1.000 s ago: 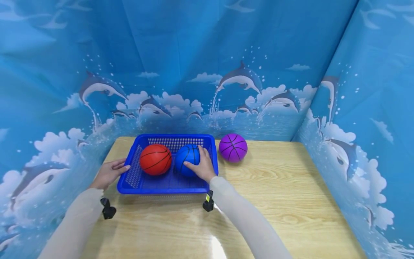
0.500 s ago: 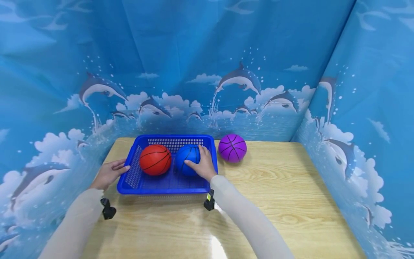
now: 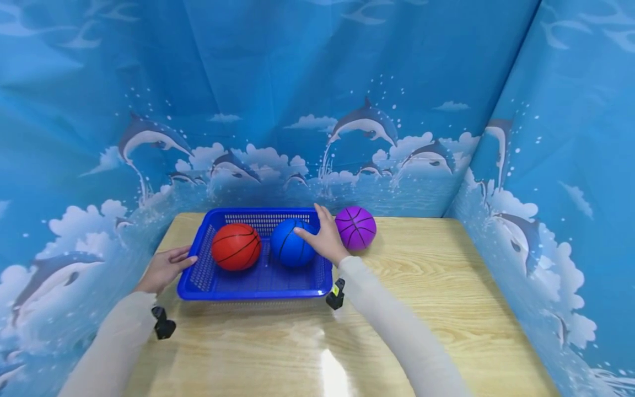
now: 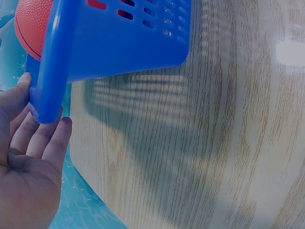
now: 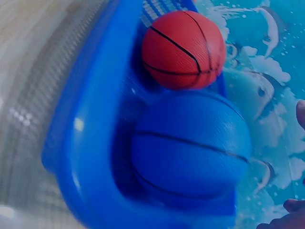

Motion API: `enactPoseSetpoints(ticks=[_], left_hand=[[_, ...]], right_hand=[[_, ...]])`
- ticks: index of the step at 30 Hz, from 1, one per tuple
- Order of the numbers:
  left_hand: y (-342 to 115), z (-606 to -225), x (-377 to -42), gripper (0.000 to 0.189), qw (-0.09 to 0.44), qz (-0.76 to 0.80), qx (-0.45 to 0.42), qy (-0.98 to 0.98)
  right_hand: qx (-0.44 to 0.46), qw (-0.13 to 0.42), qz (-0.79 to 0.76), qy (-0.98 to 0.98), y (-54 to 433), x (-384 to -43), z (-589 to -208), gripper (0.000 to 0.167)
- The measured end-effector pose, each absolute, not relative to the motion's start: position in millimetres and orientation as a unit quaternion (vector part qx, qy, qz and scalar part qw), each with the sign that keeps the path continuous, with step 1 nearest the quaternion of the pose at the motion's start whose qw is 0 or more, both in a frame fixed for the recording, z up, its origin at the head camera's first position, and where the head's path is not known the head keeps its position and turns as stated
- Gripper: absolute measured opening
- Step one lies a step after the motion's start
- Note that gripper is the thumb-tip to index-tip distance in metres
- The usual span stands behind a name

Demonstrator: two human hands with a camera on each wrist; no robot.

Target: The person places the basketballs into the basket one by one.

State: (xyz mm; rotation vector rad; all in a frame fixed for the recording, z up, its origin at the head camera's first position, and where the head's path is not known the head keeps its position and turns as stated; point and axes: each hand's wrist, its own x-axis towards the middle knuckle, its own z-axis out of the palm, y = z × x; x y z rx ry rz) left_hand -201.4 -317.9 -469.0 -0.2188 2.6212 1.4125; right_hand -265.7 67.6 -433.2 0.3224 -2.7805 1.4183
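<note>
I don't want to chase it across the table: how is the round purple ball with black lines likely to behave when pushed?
The purple ball would probably roll easily, being round and on the flat wood-grain table. Pushed toward the blue plastic basket beside it, it would likely be blocked. Its undented outline suggests it's fairly firm.

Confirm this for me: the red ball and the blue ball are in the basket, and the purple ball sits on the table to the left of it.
Wrong side: the purple ball sits on the table to the right of the basket, as the head view shows. The red ball and blue ball are in it.
</note>
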Motion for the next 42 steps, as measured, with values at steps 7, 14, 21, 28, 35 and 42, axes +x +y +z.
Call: enactPoseSetpoints(ticks=[7,14,21,28,35,42], left_hand=[[-319,-469,-201,0.068,0.084,0.466,-0.079,0.877],[-319,-469,-201,0.068,0.085,0.469,-0.079,0.875],[-320,-470,-201,0.069,0.082,0.467,-0.076,0.877],[-320,-471,-202,0.07,0.084,0.472,-0.077,0.874],[-320,-470,-200,0.069,0.086,0.47,-0.07,0.876],[-319,-469,-201,0.069,0.082,0.462,-0.066,0.88]], right_hand=[[0.085,0.028,0.455,-0.886,100,-275,-420,0.088],[0.049,0.037,0.451,-0.89,134,-286,-422,0.089],[0.008,0.026,0.465,-0.885,160,-295,-434,0.088],[-0.018,0.02,0.462,-0.887,177,-303,-454,0.089],[-0.027,0.005,0.463,-0.886,183,-305,-475,0.096],[-0.023,-0.008,0.479,-0.878,180,-305,-494,0.107]])
